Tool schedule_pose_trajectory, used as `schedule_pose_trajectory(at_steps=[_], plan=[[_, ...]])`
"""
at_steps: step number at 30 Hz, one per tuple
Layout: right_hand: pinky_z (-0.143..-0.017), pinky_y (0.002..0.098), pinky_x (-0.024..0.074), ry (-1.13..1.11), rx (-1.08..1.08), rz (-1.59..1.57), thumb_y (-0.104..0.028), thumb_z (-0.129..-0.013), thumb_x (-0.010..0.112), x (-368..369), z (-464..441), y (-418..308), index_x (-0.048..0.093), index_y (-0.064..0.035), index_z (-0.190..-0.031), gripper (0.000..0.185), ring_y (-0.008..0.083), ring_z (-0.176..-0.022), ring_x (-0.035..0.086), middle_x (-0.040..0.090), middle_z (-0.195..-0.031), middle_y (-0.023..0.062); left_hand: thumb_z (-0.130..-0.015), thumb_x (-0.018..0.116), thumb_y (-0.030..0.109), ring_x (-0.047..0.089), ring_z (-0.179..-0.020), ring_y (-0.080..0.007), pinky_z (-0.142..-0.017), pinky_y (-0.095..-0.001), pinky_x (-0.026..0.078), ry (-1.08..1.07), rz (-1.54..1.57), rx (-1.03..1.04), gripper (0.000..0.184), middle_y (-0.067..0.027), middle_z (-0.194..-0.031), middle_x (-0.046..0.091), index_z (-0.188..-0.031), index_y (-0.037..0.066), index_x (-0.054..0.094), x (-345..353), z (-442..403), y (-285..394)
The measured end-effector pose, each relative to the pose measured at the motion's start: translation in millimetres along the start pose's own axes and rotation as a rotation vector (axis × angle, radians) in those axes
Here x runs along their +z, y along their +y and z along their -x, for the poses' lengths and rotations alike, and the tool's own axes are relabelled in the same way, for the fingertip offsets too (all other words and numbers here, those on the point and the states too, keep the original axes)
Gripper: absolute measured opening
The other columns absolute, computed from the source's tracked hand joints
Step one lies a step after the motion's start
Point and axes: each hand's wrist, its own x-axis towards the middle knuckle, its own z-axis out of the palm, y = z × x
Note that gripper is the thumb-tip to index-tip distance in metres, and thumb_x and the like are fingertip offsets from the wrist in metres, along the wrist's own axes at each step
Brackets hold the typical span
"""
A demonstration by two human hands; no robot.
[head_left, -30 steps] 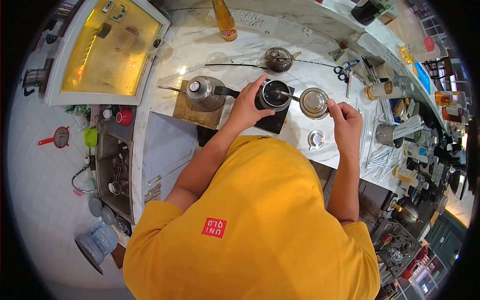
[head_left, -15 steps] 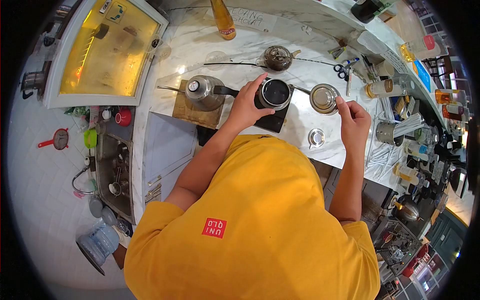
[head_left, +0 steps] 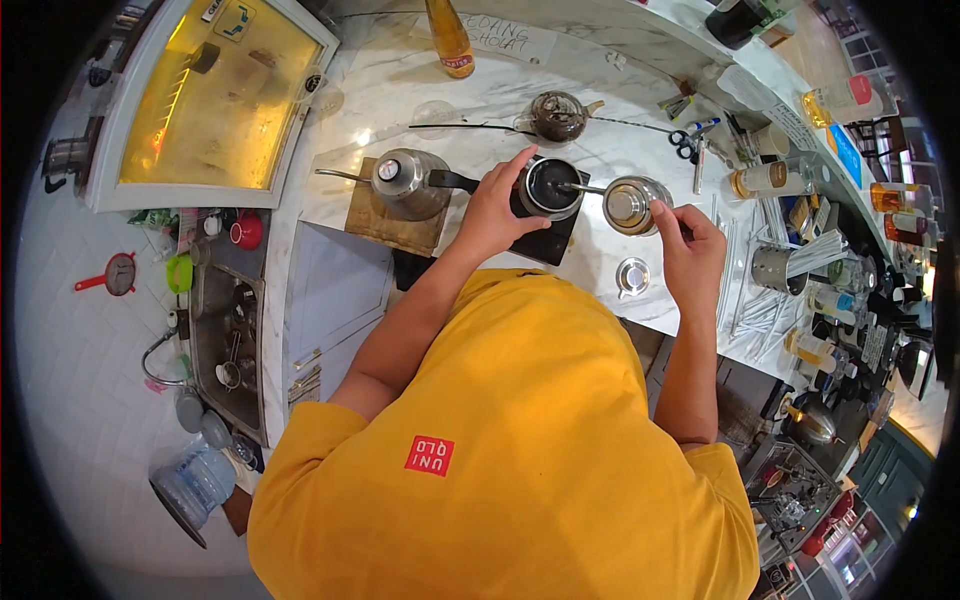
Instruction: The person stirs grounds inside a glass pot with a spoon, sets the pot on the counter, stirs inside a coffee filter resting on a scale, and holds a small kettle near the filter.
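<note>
Head view: left hand [head_left: 488,215] grips container [head_left: 561,212], right hand [head_left: 692,248] metal utensil [head_left: 628,207].

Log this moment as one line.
left hand: around cup | right hand: holding metal vessel, spout over cup | nearby: kettle on board

the single wide head view looks forward and steeply down, yellow shirt [head_left: 500,420] near at six o'clock, counter [head_left: 490,105] beyond at twelve.

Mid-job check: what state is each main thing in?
Metal-rimmed cup, uncovered, gripped by left hand
Spouted pot, held by right hand, spout over cup
Steel kettle, lid on, standing on board
Amber bottle, upright
Teapot, standing on counter
Small metal piece, resting on counter
</note>
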Motion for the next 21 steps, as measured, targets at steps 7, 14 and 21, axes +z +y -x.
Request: schedule_pose_trajectory(at_steps=[7,14,21], plan=[[-0.061,0.0226,0.0325,-0.042,0.087,-0.336,-0.029,-0.095,0.074,-12,-6,14,0.069,-0.0012,-0.077,0.034,0.0031,-0.066,0.044,0.056,-0.068,-0.0056,-0.064,0.093,0.013,0.058,-0.117,-0.0352,-0.101,-0.0419,0.049,0.014,0.026,0.001,0.105,-0.016,-0.129,0.06,-0.155,0.018,0.04,1,0,-1],[-0.06,0.0222,0.0315,0.034,0.082,-0.292,-0.03,-0.095,0.074,-25,-4,5,0.068,-0.0012,-0.077,0.034,0.0031,-0.065,0.043,0.055,-0.068,-0.0059,-0.064,0.093,0.013,0.059,-0.115,-0.0341,-0.101,-0.0416,0.049,0.007,0.028,-0.004,0.105,-0.0152,-0.128,0.06,-0.155,0.018,0.04,0,0,1],[-0.052,0.0245,0.0277,0.054,0.027,-0.058,-0.028,-0.095,0.076,-13,3,-4,0.07,0.0009,-0.079,0.034,0.0037,-0.058,0.037,0.048,-0.06,-0.0064,-0.064,0.093,0.012,0.059,-0.114,-0.0337,-0.1,-0.0414,0.05,0.015,0.036,0.007,0.105,-0.0147,-0.126,0.061,-0.155,0.018,0.04,1,0,-1]])
